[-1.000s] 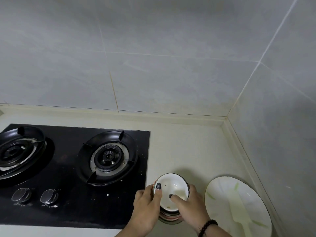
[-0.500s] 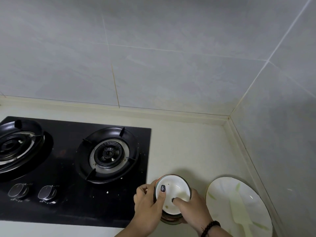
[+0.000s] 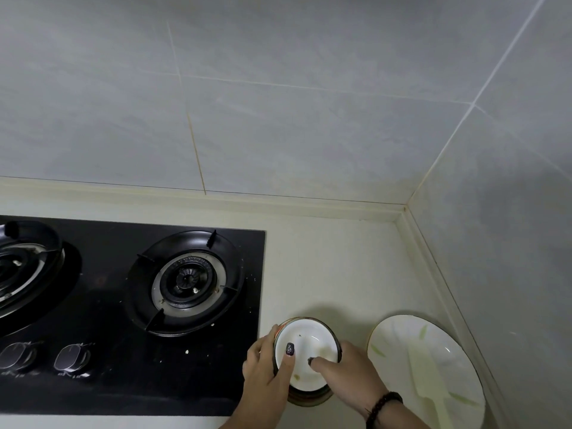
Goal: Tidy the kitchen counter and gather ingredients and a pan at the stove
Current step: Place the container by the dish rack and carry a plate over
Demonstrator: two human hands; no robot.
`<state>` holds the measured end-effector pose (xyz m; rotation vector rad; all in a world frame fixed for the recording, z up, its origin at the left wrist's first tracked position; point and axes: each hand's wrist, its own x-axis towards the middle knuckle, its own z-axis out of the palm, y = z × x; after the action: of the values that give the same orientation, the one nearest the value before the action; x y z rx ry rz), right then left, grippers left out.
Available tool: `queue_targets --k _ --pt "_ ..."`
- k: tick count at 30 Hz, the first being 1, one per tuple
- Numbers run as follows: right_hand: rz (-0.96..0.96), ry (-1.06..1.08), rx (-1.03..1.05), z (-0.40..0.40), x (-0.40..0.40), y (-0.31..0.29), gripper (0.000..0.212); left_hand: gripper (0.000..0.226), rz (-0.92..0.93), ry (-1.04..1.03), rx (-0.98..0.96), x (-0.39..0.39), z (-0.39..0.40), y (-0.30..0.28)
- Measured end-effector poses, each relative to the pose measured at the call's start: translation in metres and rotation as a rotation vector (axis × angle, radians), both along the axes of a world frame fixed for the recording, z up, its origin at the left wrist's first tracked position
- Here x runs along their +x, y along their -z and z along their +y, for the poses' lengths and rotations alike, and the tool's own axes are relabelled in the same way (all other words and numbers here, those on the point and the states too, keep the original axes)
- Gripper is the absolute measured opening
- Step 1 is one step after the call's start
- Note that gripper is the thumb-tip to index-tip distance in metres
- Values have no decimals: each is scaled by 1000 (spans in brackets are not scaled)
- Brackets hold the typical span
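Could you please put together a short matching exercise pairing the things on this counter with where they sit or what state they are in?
Things:
1. small bowl
2. large plate
3. right burner
4. beaded bracelet

Descriptions:
A. worn on the right wrist
B. lies on the counter nearest the side wall
C. unlit, with nothing on it
D. held by both hands, on top of a stack

Pairs: 1-D, 2-B, 3-C, 4-A

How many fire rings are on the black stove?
2: one burner sits mid-stove, left of the bowl, the other burner at the picture's left edge, partly cut off.
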<state>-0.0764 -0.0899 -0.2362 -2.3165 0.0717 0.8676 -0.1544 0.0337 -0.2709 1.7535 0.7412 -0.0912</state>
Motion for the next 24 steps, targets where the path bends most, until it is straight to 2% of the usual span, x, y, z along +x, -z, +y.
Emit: queue_targets --k 3,5,6,10,15,17,19,24 --pt "-28 46 41 0 -2 -3 44 47 -35 -79 -103 -1 -1 -1" --pt "-92 169 131 1 -4 0 71 47 -23 -121 -172 -2 1 -3" --pt "-127 231 202 1 -4 4 73 47 -16 -134 -210 -3 2 -3" --pt "-63 328 364 0 5 17 61 49 55 -172 -312 -2 11 -3" --pt "175 454 430 -1 10 37 66 51 190 -189 -505 -1 24 13" --pt "230 533 468 -1 11 44 53 52 229 -171 -559 0 26 18" --pt "257 535 496 0 10 42 44 53 237 -155 -604 1 27 16" --pt "294 380 546 -8 15 45 45 40 198 -125 -611 -3 23 14"
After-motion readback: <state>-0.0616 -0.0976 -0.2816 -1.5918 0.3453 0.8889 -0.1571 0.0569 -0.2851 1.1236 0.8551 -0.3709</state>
